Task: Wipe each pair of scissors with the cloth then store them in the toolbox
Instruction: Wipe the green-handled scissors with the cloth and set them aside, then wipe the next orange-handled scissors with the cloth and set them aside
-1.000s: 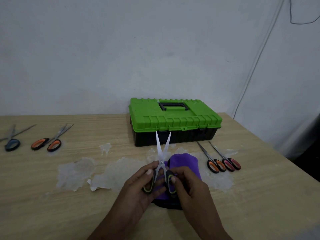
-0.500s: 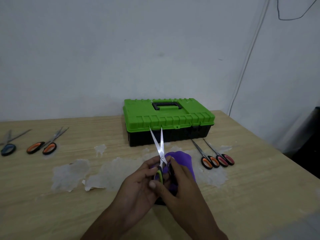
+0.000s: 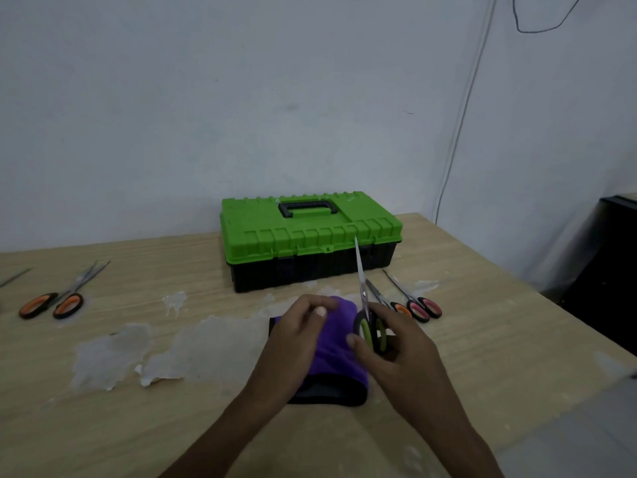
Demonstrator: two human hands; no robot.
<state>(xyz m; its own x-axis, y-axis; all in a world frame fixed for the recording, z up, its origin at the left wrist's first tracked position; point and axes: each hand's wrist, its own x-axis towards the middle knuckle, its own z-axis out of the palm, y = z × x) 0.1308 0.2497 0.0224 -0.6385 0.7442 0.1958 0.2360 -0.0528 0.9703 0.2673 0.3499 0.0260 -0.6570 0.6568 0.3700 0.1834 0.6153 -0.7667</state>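
My right hand point(image 3: 396, 350) grips the green-handled scissors point(image 3: 369, 331) by the handles, blades closed and pointing up toward the toolbox. My left hand point(image 3: 300, 329) rests on the purple cloth point(image 3: 334, 350), which lies folded on the table with a black edge toward me; I cannot tell whether its fingers pinch the cloth. The green-lidded toolbox point(image 3: 310, 236) stands shut behind the cloth. Two pairs lie right of the cloth: orange-handled scissors point(image 3: 400, 307), partly hidden by my hand, and red-handled scissors point(image 3: 425, 307).
Another orange-handled pair point(image 3: 51, 305) lies at the far left of the wooden table point(image 3: 172, 426), with a blade tip point(image 3: 13, 277) of a further pair at the left edge. Patches of torn white film point(image 3: 113, 357) stick to the tabletop. A cable point(image 3: 462, 115) runs down the wall.
The scissors' blades have closed. My right hand has carried them right, off the cloth's middle. My left hand has let go of the handles and now lies on the cloth.
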